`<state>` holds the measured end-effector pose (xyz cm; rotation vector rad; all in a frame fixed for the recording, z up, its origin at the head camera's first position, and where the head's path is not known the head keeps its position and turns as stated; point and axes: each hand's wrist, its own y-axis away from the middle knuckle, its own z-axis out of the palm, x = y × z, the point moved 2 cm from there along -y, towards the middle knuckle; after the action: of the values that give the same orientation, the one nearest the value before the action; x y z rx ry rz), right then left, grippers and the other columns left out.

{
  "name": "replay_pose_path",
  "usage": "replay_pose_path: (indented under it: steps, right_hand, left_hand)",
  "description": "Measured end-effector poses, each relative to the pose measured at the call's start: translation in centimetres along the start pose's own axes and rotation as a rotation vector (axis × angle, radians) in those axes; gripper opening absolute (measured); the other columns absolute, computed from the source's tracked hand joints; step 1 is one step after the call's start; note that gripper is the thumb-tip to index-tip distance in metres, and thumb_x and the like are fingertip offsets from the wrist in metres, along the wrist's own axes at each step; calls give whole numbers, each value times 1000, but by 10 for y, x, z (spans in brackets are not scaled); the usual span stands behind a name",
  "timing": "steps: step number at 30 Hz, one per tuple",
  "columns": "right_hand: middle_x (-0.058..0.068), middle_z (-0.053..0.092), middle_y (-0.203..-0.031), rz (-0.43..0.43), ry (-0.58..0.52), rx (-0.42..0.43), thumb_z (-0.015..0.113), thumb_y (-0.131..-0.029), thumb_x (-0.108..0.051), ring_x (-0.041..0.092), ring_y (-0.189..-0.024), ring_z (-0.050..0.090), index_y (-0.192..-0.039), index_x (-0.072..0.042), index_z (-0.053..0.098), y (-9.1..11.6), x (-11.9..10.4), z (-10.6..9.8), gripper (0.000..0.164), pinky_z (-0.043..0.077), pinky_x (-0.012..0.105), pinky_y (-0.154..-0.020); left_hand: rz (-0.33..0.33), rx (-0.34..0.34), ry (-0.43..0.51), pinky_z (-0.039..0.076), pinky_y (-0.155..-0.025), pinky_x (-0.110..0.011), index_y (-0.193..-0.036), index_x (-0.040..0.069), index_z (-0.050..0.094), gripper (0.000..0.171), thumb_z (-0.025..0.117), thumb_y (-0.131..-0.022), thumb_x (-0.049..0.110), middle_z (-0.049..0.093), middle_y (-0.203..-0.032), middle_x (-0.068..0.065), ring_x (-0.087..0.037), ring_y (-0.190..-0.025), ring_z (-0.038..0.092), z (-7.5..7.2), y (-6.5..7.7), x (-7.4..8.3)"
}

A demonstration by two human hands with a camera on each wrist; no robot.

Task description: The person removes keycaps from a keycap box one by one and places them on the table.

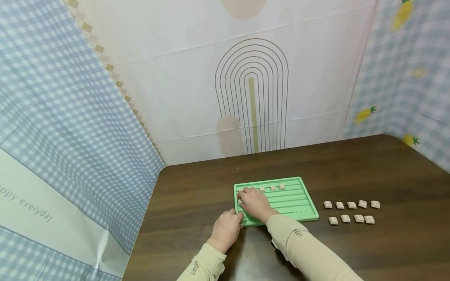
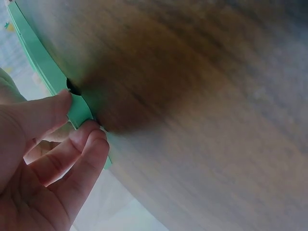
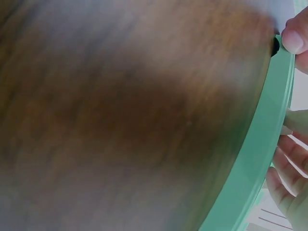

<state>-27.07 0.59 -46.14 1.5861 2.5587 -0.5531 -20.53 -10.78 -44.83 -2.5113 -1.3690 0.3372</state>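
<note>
Watching by remote feed. Green tray (image 1: 291,197) lies on the worktop (image 1: 197,195), whose near edge runs out of my head view. Left hand (image 1: 226,228) grips the tray's near-left corner between thumb and fingers; its wrist view crops the palm. Right hand (image 1: 256,203) reaches over the tray's left part, pinching a white tile (image 3: 287,130) I make out only as a sliver. Three tray tiles (image 1: 273,187) show along the far edge; I cannot see what the right hand covers. Beyond the tray's right edge, nine loose tiles (image 1: 351,205) lie in two rows, markings too small to read.
</note>
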Motion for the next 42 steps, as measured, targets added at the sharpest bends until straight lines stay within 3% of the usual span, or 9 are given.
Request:
replay_pose_path:
  steps: [6,11,16,21,25,29,34,42]
  right_hand:
    - [7,65,-97,6,-39,50,61,-86,-18,24,-91,59,-99,-11,64,5,15,-15,15,54,40,-72]
    - [6,67,-96,-7,-33,113,64,-83,-17,24,-89,61,-97,-11,65,25,46,-42,16,54,42,-68]
    - [9,69,-98,38,33,122,66,-81,-17,27,-91,60,-98,-11,65,69,97,-82,18,54,46,-65]
    - [14,67,-102,141,76,86,63,-83,-18,32,-93,58,-103,-10,64,120,146,-129,21,52,51,-63]
    - [19,67,-102,225,87,39,60,-85,-20,34,-88,59,-105,-8,64,158,176,-152,23,49,48,-55]
    - [18,68,-94,296,92,-17,61,-85,-22,30,-79,60,-102,-4,64,189,198,-153,25,48,44,-54]
    - [15,67,-87,314,108,-9,65,-81,-17,27,-74,59,-98,0,64,217,216,-141,24,49,44,-55]
    - [18,65,-88,346,85,-90,65,-79,-14,31,-75,59,-95,-2,64,228,230,-124,20,49,46,-58]
  left_hand:
    - [-8,1,17,49,-47,-28,-72,12,59,15,72,-74,18,57,-66,-5,-20,-54,51,6,-3,0]
    - [-16,-16,54,48,-46,-26,-71,13,59,14,72,-75,16,56,-65,-4,-19,-54,51,7,-4,2]
    - [-18,-15,77,47,-46,-25,-69,13,58,15,72,-75,15,55,-64,-4,-18,-53,50,6,-3,4]
    - [-35,-34,98,47,-47,-24,-69,13,57,16,73,-74,14,54,-65,-3,-18,-54,50,5,-4,3]
    - [-37,-33,107,47,-49,-24,-70,13,58,15,73,-74,14,55,-66,-4,-18,-55,49,3,-3,0]
    - [-32,-15,125,46,-47,-23,-68,12,57,17,73,-73,12,54,-64,-3,-17,-53,48,2,2,-2]
    - [-18,30,126,47,-47,-24,-66,12,55,21,75,-70,10,52,-62,-3,-17,-51,48,-1,5,-5]
    - [-12,31,146,46,-46,-24,-64,11,54,22,75,-70,9,51,-61,-3,-18,-52,48,1,2,-2]
